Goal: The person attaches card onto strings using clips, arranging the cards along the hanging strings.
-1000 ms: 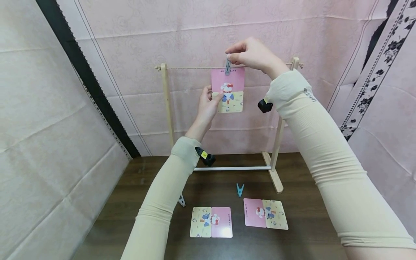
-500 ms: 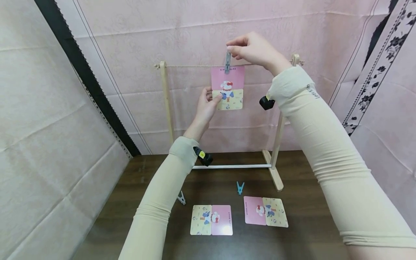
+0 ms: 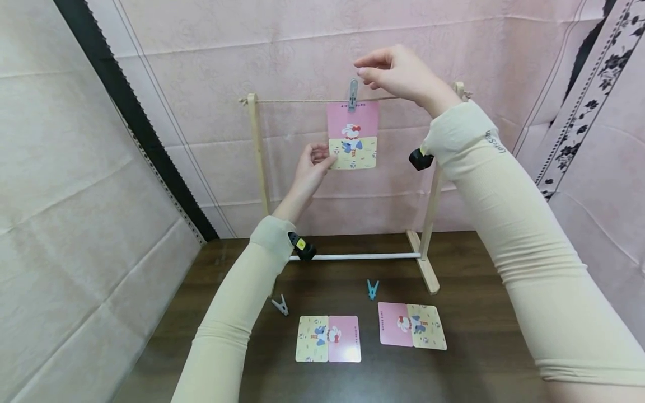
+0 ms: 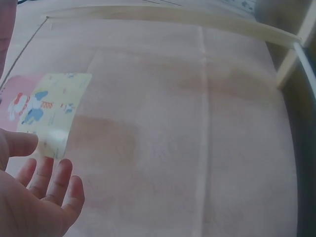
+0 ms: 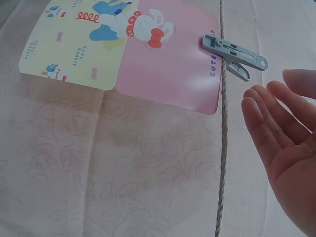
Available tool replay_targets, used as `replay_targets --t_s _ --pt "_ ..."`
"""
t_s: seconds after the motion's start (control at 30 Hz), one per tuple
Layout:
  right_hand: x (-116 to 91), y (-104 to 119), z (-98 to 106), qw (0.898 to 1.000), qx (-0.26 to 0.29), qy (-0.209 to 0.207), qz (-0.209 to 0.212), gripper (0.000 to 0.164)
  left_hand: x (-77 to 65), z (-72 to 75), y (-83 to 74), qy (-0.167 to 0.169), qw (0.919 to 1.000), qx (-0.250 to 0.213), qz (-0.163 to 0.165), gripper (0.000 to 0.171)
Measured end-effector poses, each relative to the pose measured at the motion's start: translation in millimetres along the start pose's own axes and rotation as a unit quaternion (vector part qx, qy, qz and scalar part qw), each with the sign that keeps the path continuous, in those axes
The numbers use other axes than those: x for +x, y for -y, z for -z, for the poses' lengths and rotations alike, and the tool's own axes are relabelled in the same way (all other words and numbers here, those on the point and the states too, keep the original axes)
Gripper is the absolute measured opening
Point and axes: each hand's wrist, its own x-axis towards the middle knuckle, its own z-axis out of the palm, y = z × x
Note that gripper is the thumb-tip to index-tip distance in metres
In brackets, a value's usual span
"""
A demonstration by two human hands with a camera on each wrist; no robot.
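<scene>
A pink and yellow card [image 3: 353, 126] with a cartoon rabbit hangs from a thin rope [image 3: 297, 101], held there by a grey clothespin [image 3: 353, 95] at its top edge. My right hand [image 3: 403, 75] is just above and right of the clothespin, apart from it, fingers loosely bent around nothing. In the right wrist view the clothespin [image 5: 234, 53] grips both card and rope. My left hand [image 3: 312, 170] is at the card's lower left edge, thumb and fingers spread. In the left wrist view the thumb overlaps the card's corner [image 4: 54, 133], with the fingers relaxed below it.
The rope runs between two posts of a wooden rack [image 3: 428, 218] with a white lower bar [image 3: 363, 257]. On the dark table [image 3: 383, 380] lie two similar cards [image 3: 328, 339], a blue clothespin [image 3: 372, 290] and a grey-white clothespin [image 3: 280, 305]. Fabric walls surround it.
My right hand has let go of the grey clothespin and moved up and right. My left hand has loosened from the card and drawn left and down. The card stays hanging.
</scene>
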Motion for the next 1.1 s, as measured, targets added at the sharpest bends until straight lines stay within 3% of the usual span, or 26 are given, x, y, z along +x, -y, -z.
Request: replay_targets --t_s 0.3,0.6,1.1 --pt "-10 -9 3 0.998 0.061 -0.022 0.014 0.041 -10.0 16.8 5.1 0.007 0.9986 0.051 0.010 0.037" --pt "-24 -20 9 0.993 0.102 -0.054 0.032 0.035 -18.6 36.9 4.4 0.014 0.9971 0.072 0.021 0.039" --pt "-52 -40 1 0.996 0.064 -0.037 0.043 0.033 -37.6 66.9 5.0 0.045 0.9933 0.104 0.025 0.044"
